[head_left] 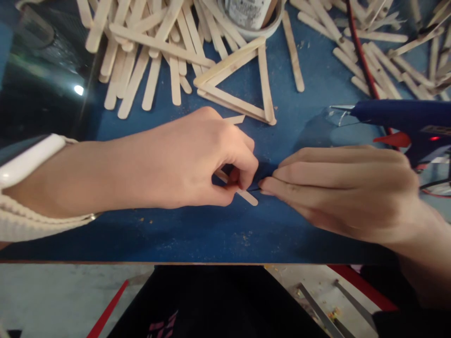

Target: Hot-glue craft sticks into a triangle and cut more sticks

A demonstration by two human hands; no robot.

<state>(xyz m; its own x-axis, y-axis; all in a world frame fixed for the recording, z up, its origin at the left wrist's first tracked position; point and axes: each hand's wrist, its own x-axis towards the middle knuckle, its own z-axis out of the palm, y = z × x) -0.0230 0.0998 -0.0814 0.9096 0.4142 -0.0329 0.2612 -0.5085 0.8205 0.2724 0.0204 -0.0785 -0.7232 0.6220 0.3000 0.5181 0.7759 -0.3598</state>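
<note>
My left hand [211, 162] is closed in a pinch over a wooden stick [250, 198], whose rounded end shows below the fingertips. Another stick's cut end [237, 119] pokes out above the knuckles. To the right, my right hand [338, 188] has its fingers pressed together; its fingertips meet at a thin dark line beside my left fingertips, too small to make out. A triangle of joined sticks [230, 104] lies just beyond my left hand.
Loose sticks [151, 75] are piled at the back left, more [384, 65] at the back right. A container [260, 32] stands at the back. The blue glue gun [394, 115] lies right, its red cable behind. The table's front edge [211, 263] is near.
</note>
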